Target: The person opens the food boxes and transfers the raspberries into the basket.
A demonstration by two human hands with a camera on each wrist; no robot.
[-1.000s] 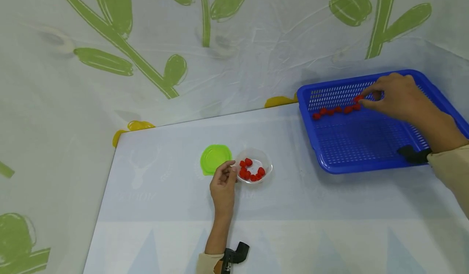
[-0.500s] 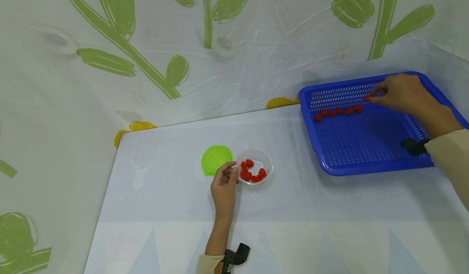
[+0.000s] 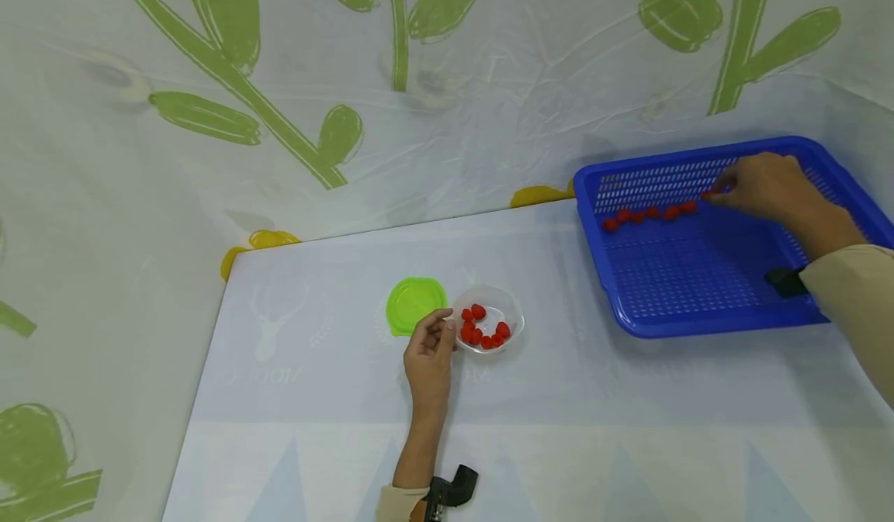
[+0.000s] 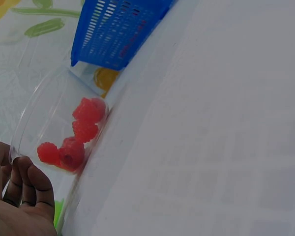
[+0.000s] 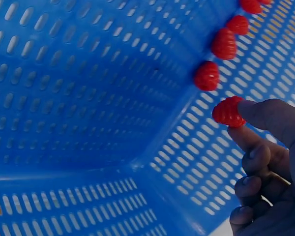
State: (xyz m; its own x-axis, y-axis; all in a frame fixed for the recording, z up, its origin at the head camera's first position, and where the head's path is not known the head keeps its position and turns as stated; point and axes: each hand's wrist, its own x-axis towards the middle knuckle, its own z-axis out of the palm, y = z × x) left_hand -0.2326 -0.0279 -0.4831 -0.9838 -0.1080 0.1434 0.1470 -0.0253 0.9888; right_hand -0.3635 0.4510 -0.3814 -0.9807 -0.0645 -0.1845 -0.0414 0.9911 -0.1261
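Observation:
My right hand (image 3: 764, 188) is inside the blue basket (image 3: 632, 326), pinching a red raspberry (image 5: 228, 112) between thumb and index finger; its other fingers are curled loosely. The held raspberry is just beyond the near end of a row of several raspberries (image 5: 223, 44) along the basket's back wall. At the table's middle, my left hand (image 3: 427, 355) grips the rim of a clear plastic bowl (image 4: 44, 93) with thumb and fingers. Several raspberries (image 4: 86, 110) lie in the bowl. A bright green lid (image 3: 414, 305) lies left of the bowl, its lower right edge near my left fingers.
The white table (image 3: 559, 382) meets a wall sheet (image 3: 503, 134) printed with green leaves right behind the bowl and basket. The basket's raised, slotted sides surround my right hand. Dark wrist mounts sit on both wrists.
My right hand has moved the raspberry a little to the right, away from the row's end, then slightly lower. My left hand and the bowl stay in place.

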